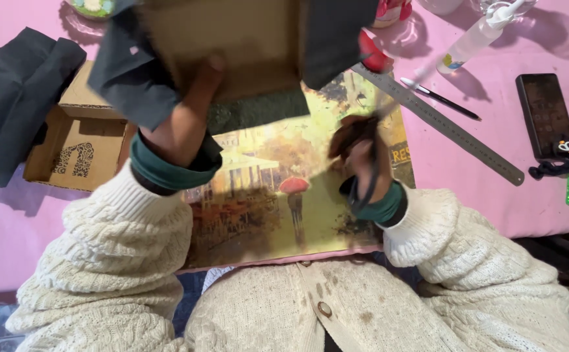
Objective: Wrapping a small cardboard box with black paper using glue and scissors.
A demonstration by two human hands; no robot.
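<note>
A light, stiff cardboard box (232, 45), draped in soft black cloth (134, 72), is held aloft in the left hand (190, 104), closed at its rim; scissors (363, 163), seemingly, are clasped right (366, 173).

cardboard box (232, 39): top cut off | right hand (363, 163): motion-blurred, grip unclear | left hand (196, 98): fingers hidden

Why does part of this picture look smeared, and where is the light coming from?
Head view: the right hand with its scissors is streaked by motion blur; the ruler and phone stay sharp. The bottle casts a soft shadow rightward, so light seems to come from the left.
</note>
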